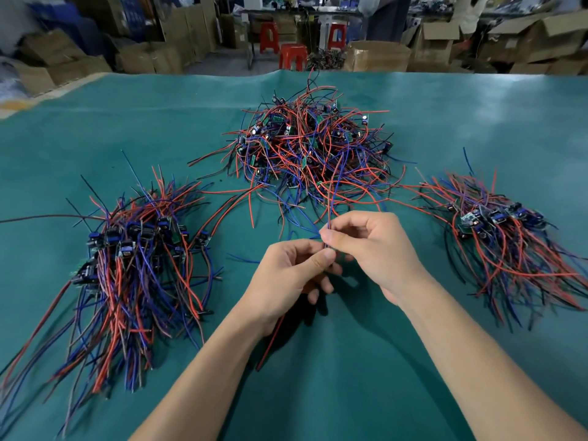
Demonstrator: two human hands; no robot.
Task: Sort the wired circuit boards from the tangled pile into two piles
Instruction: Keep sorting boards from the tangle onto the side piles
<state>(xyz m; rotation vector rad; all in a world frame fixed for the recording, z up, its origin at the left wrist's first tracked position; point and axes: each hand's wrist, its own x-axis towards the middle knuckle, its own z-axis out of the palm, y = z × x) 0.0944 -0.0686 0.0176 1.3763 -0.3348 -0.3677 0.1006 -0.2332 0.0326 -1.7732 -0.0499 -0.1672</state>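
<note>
A tangled pile (311, 144) of small circuit boards with red, blue and black wires lies at the middle back of the green table. A sorted pile (133, 249) with wires combed toward me lies on the left, and a smaller sorted pile (506, 237) on the right. In front of the tangle, my left hand (286, 281) and my right hand (375, 246) meet and pinch one wired board (327, 246), mostly hidden by the fingers. Its red and blue wires run up toward the tangle, and a red wire (270, 342) hangs below my left hand.
The green mat (318, 393) covers the table. Beyond its far edge stand cardboard boxes (375, 55), red plastic stools (292, 55) and another heap of wired parts on the floor.
</note>
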